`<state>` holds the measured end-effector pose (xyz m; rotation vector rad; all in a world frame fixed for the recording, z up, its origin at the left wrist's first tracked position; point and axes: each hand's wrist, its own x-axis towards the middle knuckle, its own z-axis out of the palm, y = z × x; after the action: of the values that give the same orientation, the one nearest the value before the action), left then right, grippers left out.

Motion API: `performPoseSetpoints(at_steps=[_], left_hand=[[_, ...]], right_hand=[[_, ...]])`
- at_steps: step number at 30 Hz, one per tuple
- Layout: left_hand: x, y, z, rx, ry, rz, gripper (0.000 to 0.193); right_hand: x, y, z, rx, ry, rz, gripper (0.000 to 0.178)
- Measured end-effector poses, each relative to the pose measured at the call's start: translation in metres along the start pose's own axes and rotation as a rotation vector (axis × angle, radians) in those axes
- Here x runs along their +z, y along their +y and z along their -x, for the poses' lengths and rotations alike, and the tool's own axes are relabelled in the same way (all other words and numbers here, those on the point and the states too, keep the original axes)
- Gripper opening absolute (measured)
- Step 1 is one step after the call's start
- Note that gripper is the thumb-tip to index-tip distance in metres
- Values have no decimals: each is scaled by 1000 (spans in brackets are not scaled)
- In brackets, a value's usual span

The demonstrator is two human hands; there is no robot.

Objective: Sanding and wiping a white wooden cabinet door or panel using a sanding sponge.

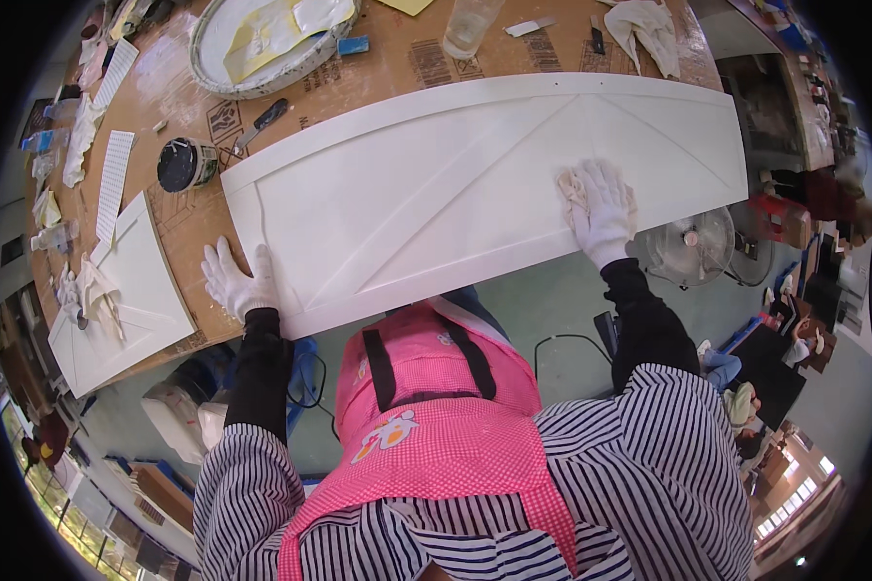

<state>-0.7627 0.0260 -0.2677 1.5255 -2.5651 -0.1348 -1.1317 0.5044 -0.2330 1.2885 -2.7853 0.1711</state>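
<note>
Pink apron [465, 441] nearest; left hand [238, 281], splayed and empty, touches white panel [397, 174]; right hand [601, 213] lies flat over cloth [570, 190], wiping apparently underway, remainder unclear.

My gloved hands [236, 281] [601, 213]: two. White panels [388, 184] [160, 286]: two. Left, dotted strips [114, 74] [114, 184]: two; dark can [182, 165]: one. Far left, round tub [198, 56]: one. Far, clear cup [470, 27]: one.

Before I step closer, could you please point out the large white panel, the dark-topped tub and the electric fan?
Large white panel [484, 189], head view: broad face, near its middle.
Dark-topped tub [181, 165], head view: its dark top.
Electric fan [691, 239], head view: central hub.
</note>
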Motion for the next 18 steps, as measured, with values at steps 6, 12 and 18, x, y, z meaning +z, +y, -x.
performPoseSetpoints(at_steps=[6, 12, 18], left_hand=[[-3, 6, 1, 16, 8, 22, 85], [3, 0, -1, 37, 32, 10, 85], [1, -13, -2, -1, 7, -25, 84]], right_hand=[[20, -205, -25, -244, 11, -517, 52], [27, -343, -50, -647, 87, -681, 42], [-3, -158, -16, -358, 79, -431, 39]])
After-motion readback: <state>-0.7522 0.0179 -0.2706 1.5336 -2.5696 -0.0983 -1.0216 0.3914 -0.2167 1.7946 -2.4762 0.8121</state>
